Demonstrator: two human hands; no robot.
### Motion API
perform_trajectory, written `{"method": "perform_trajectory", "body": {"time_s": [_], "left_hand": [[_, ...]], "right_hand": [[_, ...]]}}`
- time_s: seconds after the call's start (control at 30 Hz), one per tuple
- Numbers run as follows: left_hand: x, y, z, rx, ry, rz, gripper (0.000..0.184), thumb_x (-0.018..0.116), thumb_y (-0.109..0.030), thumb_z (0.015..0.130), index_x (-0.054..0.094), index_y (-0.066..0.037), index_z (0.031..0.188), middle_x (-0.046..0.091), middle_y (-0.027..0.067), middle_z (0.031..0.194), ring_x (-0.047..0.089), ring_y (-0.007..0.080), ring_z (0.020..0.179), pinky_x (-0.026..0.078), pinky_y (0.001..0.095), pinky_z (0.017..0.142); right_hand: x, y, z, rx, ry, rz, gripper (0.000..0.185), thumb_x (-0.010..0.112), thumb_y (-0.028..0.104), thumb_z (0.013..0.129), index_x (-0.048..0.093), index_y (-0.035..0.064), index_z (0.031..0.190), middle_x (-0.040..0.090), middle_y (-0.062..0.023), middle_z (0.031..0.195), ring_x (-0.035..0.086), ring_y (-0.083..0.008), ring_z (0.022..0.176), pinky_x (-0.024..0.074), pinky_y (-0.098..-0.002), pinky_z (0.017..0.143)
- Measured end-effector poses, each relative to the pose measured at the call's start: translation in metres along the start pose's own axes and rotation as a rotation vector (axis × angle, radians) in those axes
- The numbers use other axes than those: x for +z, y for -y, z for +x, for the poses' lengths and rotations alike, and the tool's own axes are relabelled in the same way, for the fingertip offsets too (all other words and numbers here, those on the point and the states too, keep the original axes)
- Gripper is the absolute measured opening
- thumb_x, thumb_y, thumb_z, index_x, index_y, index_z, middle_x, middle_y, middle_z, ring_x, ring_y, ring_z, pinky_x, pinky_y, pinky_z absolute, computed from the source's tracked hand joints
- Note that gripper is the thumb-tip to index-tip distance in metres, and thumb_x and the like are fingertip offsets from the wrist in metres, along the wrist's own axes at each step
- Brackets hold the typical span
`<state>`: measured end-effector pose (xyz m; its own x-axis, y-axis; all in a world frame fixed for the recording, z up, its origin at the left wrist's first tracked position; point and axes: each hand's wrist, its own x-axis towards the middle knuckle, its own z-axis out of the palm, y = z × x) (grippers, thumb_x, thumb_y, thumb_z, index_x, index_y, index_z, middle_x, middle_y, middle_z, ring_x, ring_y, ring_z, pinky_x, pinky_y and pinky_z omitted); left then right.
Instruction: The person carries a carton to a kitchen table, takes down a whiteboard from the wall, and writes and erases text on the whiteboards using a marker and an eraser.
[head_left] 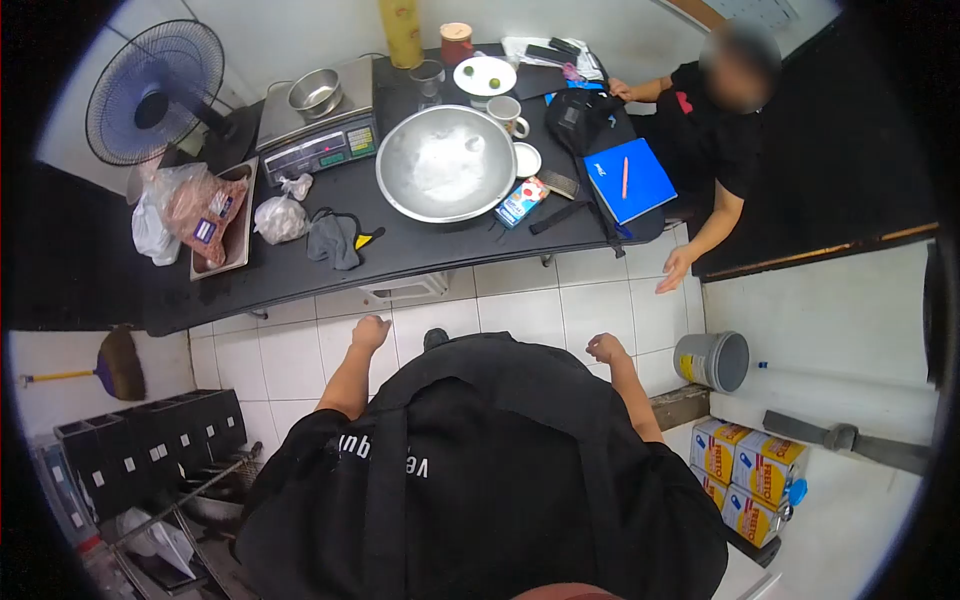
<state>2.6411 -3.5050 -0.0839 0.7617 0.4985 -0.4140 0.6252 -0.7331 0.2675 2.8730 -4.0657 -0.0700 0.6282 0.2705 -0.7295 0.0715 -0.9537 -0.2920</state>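
Observation:
My left hand (pixel 371 332) hangs in front of the table's near edge, its fingers curled in and nothing seen in them. On the other side of my body, my right hand (pixel 605 348) is also loosely closed over the floor, with no object visible in it. Neither hand touches the black table (pixel 440 250). On that table, a large metal bowl (pixel 447 165) holds white powder or liquid; I cannot tell which. A grey cloth (pixel 333 240) and a knotted plastic bag (pixel 281 219) lie left of it. To its right are a small carton (pixel 521 203) and a grater (pixel 558 183).
A metal tray (pixel 240 225) with bagged ground meat, a digital scale (pixel 320 148) and a fan (pixel 155 95) stand at left. A blue notebook (pixel 630 180) lies near another person (pixel 725 130) at right. A bucket (pixel 712 360) and yellow-white boxes (pixel 750 480) sit on the right.

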Motion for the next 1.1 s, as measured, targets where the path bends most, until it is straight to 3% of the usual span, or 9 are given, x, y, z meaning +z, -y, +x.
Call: {"method": "perform_trajectory", "body": {"time_s": [0.1, 0.27, 0.33, 0.4, 0.53, 0.67, 0.83, 0.93, 1.1], "left_hand": [[-0.023, -0.012, 0.01, -0.036, -0.177, -0.073, 0.05, 0.053, -0.05, 0.086, 0.07, -0.004, 0.079, 0.067, 0.0209, 0.089, 0.064, 0.0372, 0.088, 0.047, 0.0522, 0.077], [-0.112, -0.045, 0.031, 0.294, -0.726, -0.149, 0.036, 0.061, -0.028, 0.087, 0.062, 0.0, 0.064, 0.058, 0.0174, 0.069, 0.057, 0.0359, 0.069, 0.046, 0.0462, 0.066], [-0.127, -0.041, 0.063, 0.23, -0.858, -0.114, 0.022, 0.065, -0.024, 0.082, 0.065, -0.002, 0.077, 0.06, 0.0152, 0.086, 0.057, 0.0336, 0.083, 0.047, 0.0444, 0.072], [-0.141, -0.041, 0.077, 0.068, -0.793, -0.101, 0.034, 0.065, -0.026, 0.082, 0.064, -0.013, 0.113, 0.051, 0.0147, 0.127, 0.047, 0.0363, 0.119, 0.044, 0.0462, 0.094], [-0.115, -0.025, 0.095, -0.175, -0.444, 0.0, 0.046, 0.061, -0.028, 0.086, 0.055, -0.015, 0.13, 0.04, 0.0154, 0.143, 0.035, 0.046, 0.13, 0.039, 0.0453, 0.103], [-0.094, 0.002, 0.119, -0.06, -0.504, 0.042, 0.045, 0.062, -0.029, 0.084, 0.057, -0.014, 0.126, 0.049, 0.0181, 0.134, 0.047, 0.0432, 0.12, 0.042, 0.0414, 0.099], [-0.19, 0.003, 0.099, -0.122, -0.272, -0.313, 0.03, 0.067, -0.028, 0.08, 0.068, -0.009, 0.103, 0.062, 0.0204, 0.104, 0.06, 0.035, 0.097, 0.049, 0.0429, 0.081], [-0.209, 0.043, 0.132, 0.046, -0.805, -0.183, 0.027, 0.067, -0.026, 0.08, 0.07, -0.009, 0.101, 0.061, 0.0189, 0.096, 0.06, 0.0353, 0.088, 0.049, 0.0446, 0.077], [-0.246, 0.052, 0.179, 0.179, -0.865, 0.026, 0.028, 0.062, -0.013, 0.077, 0.068, -0.006, 0.104, 0.061, 0.0195, 0.096, 0.06, 0.0369, 0.089, 0.049, 0.0452, 0.079]], "right_hand": [[0.005, 0.002, -0.002, 0.001, -0.013, 0.002, 0.033, 0.067, 0.032, 0.075, 0.071, 0.0065, 0.096, 0.068, -0.0148, 0.099, 0.063, -0.0311, 0.097, 0.049, -0.0401, 0.087], [0.011, -0.009, 0.007, -0.071, 0.003, 0.055, 0.033, 0.065, 0.031, 0.079, 0.071, 0.0032, 0.096, 0.069, -0.0169, 0.088, 0.068, -0.0273, 0.073, 0.0529, -0.0374, 0.074], [0.003, 0.001, 0.004, -0.026, 0.067, 0.119, 0.033, 0.063, 0.03, 0.081, 0.07, 0.0024, 0.097, 0.069, -0.0161, 0.079, 0.066, -0.0235, 0.06, 0.0532, -0.0353, 0.064], [-0.001, 0.005, 0.005, -0.025, 0.09, 0.14, 0.033, 0.063, 0.03, 0.081, 0.07, 0.0024, 0.098, 0.069, -0.0146, 0.077, 0.065, -0.022, 0.059, 0.0528, -0.0346, 0.063], [-0.007, 0.011, 0.016, -0.026, 0.061, 0.189, 0.031, 0.061, 0.027, 0.082, 0.07, 0.0023, 0.098, 0.068, -0.0123, 0.074, 0.063, -0.0204, 0.058, 0.052, -0.0332, 0.061], [-0.019, 0.047, 0.01, -0.085, 0.055, 0.13, 0.031, 0.061, 0.029, 0.083, 0.07, 0.0028, 0.097, 0.067, -0.0131, 0.075, 0.064, -0.0211, 0.061, 0.0513, -0.0344, 0.063], [-0.015, 0.075, 0.022, -0.145, 0.049, 0.068, 0.035, 0.059, 0.034, 0.083, 0.07, 0.0043, 0.099, 0.069, -0.0183, 0.086, 0.066, -0.0312, 0.081, 0.0507, -0.0383, 0.075], [-0.013, 0.099, 0.011, -0.149, -0.008, 0.091, 0.036, 0.059, 0.035, 0.084, 0.069, 0.0048, 0.102, 0.068, -0.0191, 0.093, 0.066, -0.0326, 0.089, 0.0505, -0.0387, 0.081], [-0.006, 0.113, -0.006, -0.213, -0.036, -0.168, 0.038, 0.057, 0.036, 0.084, 0.069, 0.0056, 0.104, 0.067, -0.0175, 0.101, 0.063, -0.0339, 0.095, 0.0493, -0.0394, 0.086]]}}
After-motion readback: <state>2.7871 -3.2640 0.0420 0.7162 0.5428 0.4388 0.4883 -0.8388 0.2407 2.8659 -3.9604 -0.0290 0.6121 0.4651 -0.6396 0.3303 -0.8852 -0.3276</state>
